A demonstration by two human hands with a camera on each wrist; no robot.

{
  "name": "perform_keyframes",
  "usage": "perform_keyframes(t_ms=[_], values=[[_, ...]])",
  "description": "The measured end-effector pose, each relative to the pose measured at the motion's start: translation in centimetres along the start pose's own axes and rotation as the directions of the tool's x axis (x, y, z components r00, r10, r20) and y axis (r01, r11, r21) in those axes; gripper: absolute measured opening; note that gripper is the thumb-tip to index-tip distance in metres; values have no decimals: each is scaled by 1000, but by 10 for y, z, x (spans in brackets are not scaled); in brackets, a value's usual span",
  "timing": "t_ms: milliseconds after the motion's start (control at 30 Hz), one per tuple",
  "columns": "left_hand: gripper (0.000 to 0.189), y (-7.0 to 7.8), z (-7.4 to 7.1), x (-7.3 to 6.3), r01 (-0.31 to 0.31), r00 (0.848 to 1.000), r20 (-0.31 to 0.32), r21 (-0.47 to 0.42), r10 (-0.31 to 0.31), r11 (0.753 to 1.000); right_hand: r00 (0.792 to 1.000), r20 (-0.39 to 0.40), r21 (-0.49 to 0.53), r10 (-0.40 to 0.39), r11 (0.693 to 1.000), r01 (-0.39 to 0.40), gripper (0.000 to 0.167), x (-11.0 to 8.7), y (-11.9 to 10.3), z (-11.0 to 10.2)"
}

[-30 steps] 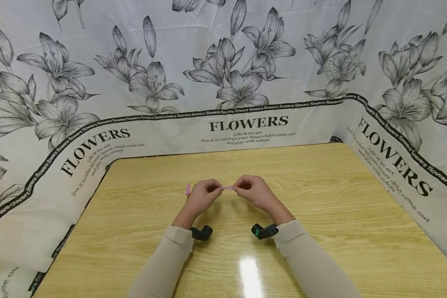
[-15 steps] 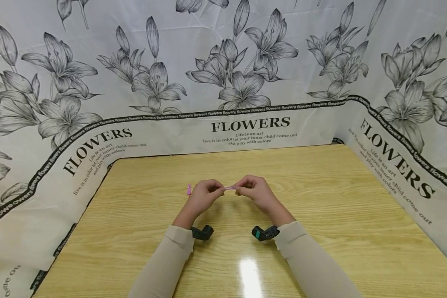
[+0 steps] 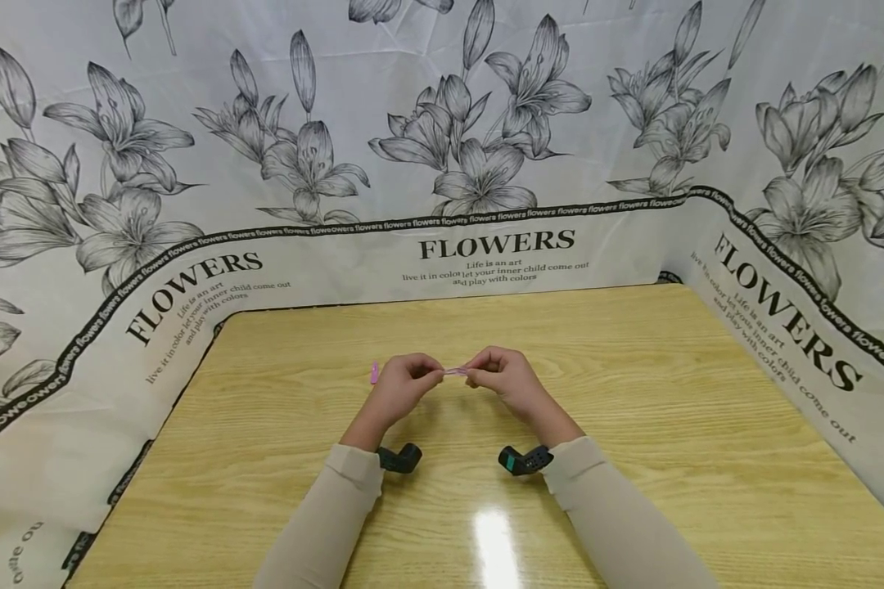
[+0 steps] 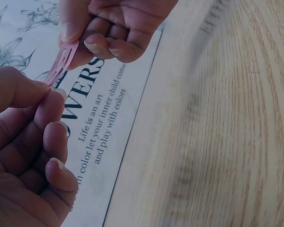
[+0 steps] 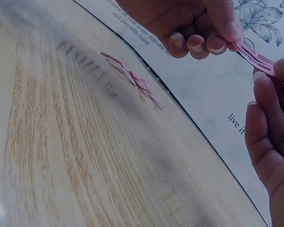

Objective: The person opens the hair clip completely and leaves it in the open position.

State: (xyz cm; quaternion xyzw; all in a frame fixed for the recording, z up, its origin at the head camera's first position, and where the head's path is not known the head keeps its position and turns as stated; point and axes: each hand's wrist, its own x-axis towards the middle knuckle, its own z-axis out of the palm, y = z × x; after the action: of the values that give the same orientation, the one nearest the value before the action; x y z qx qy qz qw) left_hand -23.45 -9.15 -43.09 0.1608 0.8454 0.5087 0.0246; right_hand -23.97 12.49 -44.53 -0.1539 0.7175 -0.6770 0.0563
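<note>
- Barely anything moved since 0.5 s ago;
- left hand (image 3: 403,384) and right hand (image 3: 507,381) fingers pinch opposite ends of pink clip (image 5: 254,60);
- light, even pressure should suit.

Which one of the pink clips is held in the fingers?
The slotted pink clip, pinched by the left hand and the right hand. The other clips lie together on the table, touched by no hand.

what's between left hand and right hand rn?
A slotted pink clip, one end pinched by the left hand, the other by the right hand. Clear in both wrist views; only a thin sliver in the head view.
</note>
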Motion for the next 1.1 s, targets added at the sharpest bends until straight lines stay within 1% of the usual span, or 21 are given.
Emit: perform_keyframes(t_ms=[300,533,767,1100], values=[[24,1,-2,-2,-5,1000,13,-2,5,1000,1000,-15,-21,3,1000,-3,21,-1,-3,0],[24,2,-3,-2,-11,1000,16,8,11,1000,1000,-9,-21,-7,1000,7,20,-1,-3,0],[18,3,-3,-3,-18,1000,14,1,18,1000,999,0,-8,-42,999,42,18,-3,-5,0],[12,5,-5,-4,-27,999,43,-42,29,999,997,24,24,-75,997,74,20,-3,-5,-2]])
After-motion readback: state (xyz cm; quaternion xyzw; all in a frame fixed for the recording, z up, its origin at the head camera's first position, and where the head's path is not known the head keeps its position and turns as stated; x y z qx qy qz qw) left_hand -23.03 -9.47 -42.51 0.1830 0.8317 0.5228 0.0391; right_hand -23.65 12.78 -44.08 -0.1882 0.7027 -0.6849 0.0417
